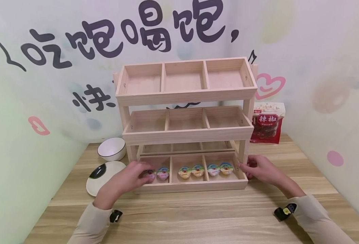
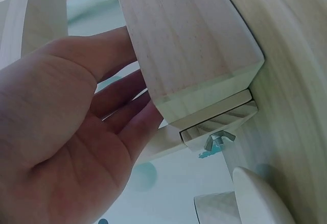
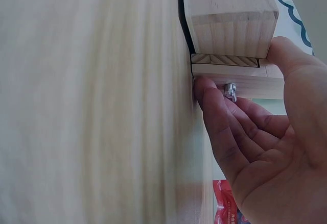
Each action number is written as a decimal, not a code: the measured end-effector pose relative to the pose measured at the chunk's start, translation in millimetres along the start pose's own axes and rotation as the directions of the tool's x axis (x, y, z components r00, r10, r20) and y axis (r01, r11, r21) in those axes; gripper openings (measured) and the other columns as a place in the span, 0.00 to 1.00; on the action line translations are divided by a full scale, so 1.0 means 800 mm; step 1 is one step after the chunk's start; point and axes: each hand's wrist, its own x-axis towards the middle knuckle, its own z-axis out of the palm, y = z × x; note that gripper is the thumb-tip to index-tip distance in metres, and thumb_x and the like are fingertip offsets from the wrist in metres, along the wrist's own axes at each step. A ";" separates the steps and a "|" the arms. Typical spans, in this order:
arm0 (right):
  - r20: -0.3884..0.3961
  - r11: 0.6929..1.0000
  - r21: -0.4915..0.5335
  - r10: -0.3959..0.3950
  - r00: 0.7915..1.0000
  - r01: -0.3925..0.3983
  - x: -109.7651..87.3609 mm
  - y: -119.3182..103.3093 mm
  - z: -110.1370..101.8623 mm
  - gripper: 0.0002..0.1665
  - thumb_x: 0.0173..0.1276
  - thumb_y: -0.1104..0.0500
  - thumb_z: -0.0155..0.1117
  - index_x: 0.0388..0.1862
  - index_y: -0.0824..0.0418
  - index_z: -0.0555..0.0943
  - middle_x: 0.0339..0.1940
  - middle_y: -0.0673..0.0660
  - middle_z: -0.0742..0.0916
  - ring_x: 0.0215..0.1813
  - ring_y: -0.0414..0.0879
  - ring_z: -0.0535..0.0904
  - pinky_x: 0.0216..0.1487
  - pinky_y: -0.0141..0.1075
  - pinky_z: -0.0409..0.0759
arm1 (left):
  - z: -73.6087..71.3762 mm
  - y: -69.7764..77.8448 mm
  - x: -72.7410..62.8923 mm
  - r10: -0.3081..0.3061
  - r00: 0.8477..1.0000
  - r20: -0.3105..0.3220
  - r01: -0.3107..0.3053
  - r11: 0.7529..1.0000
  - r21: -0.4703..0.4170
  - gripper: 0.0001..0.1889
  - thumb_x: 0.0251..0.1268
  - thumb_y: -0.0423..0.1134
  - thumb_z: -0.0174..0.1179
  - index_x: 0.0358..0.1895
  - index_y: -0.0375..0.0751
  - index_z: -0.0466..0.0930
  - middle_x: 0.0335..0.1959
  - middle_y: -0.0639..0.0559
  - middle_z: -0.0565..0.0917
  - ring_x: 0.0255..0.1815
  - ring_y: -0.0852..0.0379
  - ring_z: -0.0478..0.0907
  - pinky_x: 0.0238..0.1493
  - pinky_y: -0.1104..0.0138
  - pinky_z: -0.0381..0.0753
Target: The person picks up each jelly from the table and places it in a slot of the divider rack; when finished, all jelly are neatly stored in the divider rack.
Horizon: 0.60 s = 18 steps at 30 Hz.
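Observation:
A three-tier wooden shelf (image 1: 185, 135) stands on the table, each tier split into three compartments. In its bottom tier lie several small lidded jelly cups, a pair per compartment: pink (image 1: 163, 173), yellow (image 1: 185, 172) and blue-lidded (image 1: 213, 169). My left hand (image 1: 132, 178) reaches over the tier's left end, beside the leftmost cup (image 1: 150, 174), which it partly covers. In the left wrist view its fingertips vanish behind the wooden wall (image 2: 199, 35). My right hand (image 1: 260, 167) grips the right end, thumb on the wood and fingers curled near a metal fastener (image 3: 230, 91).
On the left stand a white bowl (image 1: 112, 149) and a white plate (image 1: 106, 178) with a black patch. A red and white food bag (image 1: 267, 123) leans at the back right. Printed walls close in the table (image 1: 179, 217) behind and at both sides.

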 end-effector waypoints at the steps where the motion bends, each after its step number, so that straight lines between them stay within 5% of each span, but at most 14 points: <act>1: 0.000 1.000 -0.002 -0.001 1.000 0.001 0.000 0.000 0.000 0.22 0.80 0.49 0.69 0.55 0.68 0.83 0.36 0.56 0.89 0.36 0.44 0.84 0.35 0.35 0.87 | 0.000 -0.001 0.001 0.001 1.000 0.003 -0.001 1.000 -0.002 0.11 0.72 0.34 0.72 0.53 0.36 0.90 0.48 0.46 0.93 0.49 0.48 0.90 0.52 0.54 0.90; 18: -0.016 1.000 -0.027 -0.009 1.000 0.008 -0.002 0.000 -0.002 0.22 0.80 0.48 0.68 0.55 0.68 0.83 0.35 0.55 0.89 0.34 0.44 0.84 0.33 0.35 0.86 | 0.001 0.003 0.005 0.003 1.000 0.014 -0.003 1.000 0.004 0.13 0.68 0.32 0.74 0.53 0.35 0.91 0.49 0.46 0.94 0.50 0.47 0.91 0.54 0.53 0.90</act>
